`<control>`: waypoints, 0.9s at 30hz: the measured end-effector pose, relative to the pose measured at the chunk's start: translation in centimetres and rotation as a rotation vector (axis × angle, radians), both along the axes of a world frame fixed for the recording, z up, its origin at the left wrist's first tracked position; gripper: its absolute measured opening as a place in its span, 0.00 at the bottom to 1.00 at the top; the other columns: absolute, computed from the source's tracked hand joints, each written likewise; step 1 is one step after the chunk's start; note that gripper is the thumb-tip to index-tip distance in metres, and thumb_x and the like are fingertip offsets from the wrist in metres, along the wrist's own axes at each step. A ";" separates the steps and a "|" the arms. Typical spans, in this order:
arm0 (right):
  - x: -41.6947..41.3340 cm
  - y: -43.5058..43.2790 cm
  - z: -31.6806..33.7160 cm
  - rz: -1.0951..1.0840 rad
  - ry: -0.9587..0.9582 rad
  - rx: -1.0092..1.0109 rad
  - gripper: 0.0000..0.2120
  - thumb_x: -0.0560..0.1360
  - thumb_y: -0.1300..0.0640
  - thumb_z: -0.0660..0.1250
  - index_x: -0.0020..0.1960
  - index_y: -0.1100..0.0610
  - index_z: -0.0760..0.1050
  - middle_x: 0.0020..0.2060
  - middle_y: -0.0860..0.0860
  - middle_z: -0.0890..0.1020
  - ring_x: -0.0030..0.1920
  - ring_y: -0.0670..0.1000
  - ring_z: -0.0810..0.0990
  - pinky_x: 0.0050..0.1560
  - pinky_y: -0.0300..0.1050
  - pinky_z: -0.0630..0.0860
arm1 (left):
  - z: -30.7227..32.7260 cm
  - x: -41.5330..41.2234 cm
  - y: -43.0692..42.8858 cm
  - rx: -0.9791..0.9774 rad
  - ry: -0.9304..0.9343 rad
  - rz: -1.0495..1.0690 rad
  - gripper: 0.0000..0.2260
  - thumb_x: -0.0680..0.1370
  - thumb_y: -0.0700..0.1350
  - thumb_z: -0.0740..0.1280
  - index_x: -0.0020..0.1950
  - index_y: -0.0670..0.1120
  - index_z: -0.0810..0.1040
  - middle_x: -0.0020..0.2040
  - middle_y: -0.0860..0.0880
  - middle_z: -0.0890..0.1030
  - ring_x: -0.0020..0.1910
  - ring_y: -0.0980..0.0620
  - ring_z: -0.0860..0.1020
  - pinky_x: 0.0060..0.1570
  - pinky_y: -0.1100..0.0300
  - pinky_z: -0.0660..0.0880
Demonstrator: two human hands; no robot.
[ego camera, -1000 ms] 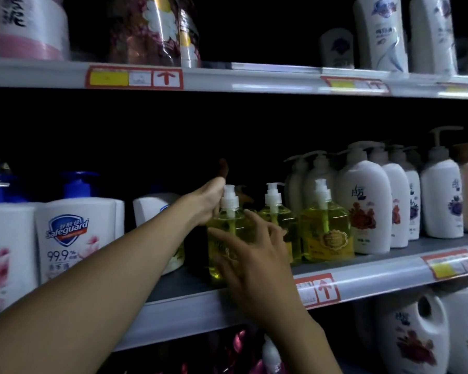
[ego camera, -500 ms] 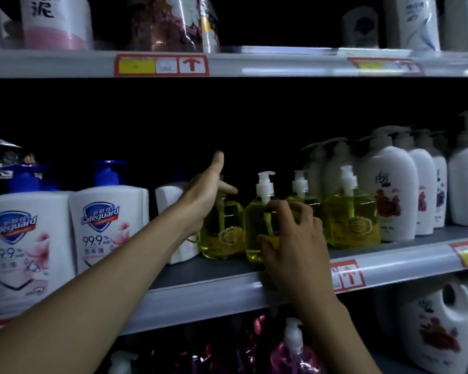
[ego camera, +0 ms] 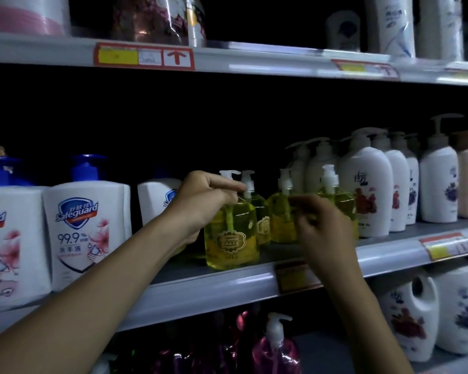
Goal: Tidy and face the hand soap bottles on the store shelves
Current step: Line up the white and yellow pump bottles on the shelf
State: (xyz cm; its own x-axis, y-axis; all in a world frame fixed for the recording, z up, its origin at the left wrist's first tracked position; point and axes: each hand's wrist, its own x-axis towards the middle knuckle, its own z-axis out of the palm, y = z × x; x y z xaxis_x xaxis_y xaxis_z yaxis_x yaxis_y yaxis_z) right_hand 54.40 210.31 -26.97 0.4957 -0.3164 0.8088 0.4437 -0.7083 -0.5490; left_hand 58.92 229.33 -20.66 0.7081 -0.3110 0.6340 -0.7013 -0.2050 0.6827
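Four clear plastic pump bottles of yellow hand soap are seen on the grey metal shelf [ego camera: 227, 287]. The front yellow bottle [ego camera: 231, 238] stands upright at the shelf lip, label facing outward, long axis vertical. Its white pump neck is pinched by the left hand [ego camera: 200, 203], which is closed around it from the left. The remaining yellow bottles [ego camera: 281, 211] are set further back and to the right. The right hand [ego camera: 322, 228] is blurred in front of them; whether anything is grasped cannot be told. The right hand is judged nearer to the rear bottles, which lie directly beyond it. White Safeguard pump bottles [ego camera: 87, 233] stand to the left.
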 end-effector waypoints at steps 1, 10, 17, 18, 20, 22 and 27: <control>0.0 -1.0 -0.1 -0.095 -0.005 -0.003 0.15 0.75 0.64 0.64 0.58 0.53 0.78 0.53 0.51 0.80 0.50 0.51 0.79 0.46 0.44 0.74 | 0.0 0.0 -0.4 -0.004 0.012 -0.018 0.14 0.76 0.35 0.66 0.48 0.54 0.82 0.54 0.51 0.81 0.58 0.53 0.76 0.58 0.57 0.74; 0.2 -5.7 -1.2 -0.387 0.193 -0.074 0.28 0.73 0.58 0.70 0.67 0.42 0.64 0.60 0.58 0.71 0.52 0.62 0.77 0.44 0.51 0.75 | -1.6 0.0 -2.4 0.020 -0.086 -0.037 0.20 0.73 0.44 0.73 0.61 0.60 0.74 0.69 0.50 0.66 0.64 0.52 0.65 0.46 0.68 0.75; 1.4 -6.2 -0.7 -0.389 0.216 -0.131 0.26 0.73 0.60 0.68 0.67 0.45 0.65 0.57 0.58 0.75 0.49 0.61 0.78 0.42 0.46 0.70 | -1.9 2.1 -2.0 -0.364 0.072 -0.117 0.22 0.78 0.44 0.64 0.66 0.64 0.62 0.68 0.47 0.70 0.66 0.49 0.68 0.58 0.57 0.65; 1.5 -6.2 -0.5 -0.373 0.228 -0.140 0.26 0.73 0.60 0.68 0.67 0.45 0.65 0.57 0.58 0.75 0.49 0.61 0.78 0.44 0.48 0.73 | -1.5 2.9 -2.1 -0.369 0.116 -0.048 0.18 0.78 0.41 0.62 0.64 0.58 0.65 0.64 0.45 0.73 0.63 0.47 0.71 0.56 0.56 0.67; 1.8 -6.0 -0.2 -0.326 0.264 -0.150 0.26 0.73 0.58 0.68 0.67 0.46 0.63 0.57 0.58 0.74 0.48 0.62 0.78 0.48 0.54 0.78 | -0.8 4.1 -2.4 -0.222 0.214 0.075 0.11 0.78 0.40 0.63 0.59 0.47 0.71 0.52 0.42 0.79 0.51 0.45 0.77 0.48 0.54 0.72; 1.9 -5.9 0.0 -0.304 0.289 -0.173 0.27 0.73 0.58 0.69 0.67 0.46 0.62 0.57 0.58 0.73 0.47 0.63 0.78 0.48 0.57 0.78 | -0.5 4.9 -2.7 -0.124 0.290 0.102 0.05 0.77 0.40 0.64 0.52 0.42 0.76 0.41 0.42 0.79 0.42 0.45 0.78 0.41 0.55 0.73; 2.2 -7.4 2.0 -0.216 0.354 -0.159 0.23 0.72 0.57 0.71 0.63 0.49 0.65 0.53 0.55 0.79 0.48 0.57 0.78 0.46 0.51 0.77 | -0.3 5.6 -3.1 -0.060 0.400 0.137 0.14 0.75 0.45 0.69 0.55 0.38 0.73 0.41 0.42 0.78 0.46 0.43 0.77 0.41 0.56 0.72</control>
State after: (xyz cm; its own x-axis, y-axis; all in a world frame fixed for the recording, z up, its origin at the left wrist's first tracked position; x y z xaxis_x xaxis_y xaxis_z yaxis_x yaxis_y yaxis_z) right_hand 56.58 202.91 -24.97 0.6870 -0.3289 0.6480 0.0801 -0.8520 -0.5174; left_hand 64.56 226.19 -20.99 0.9341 -0.1678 0.3152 -0.3480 -0.2295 0.9090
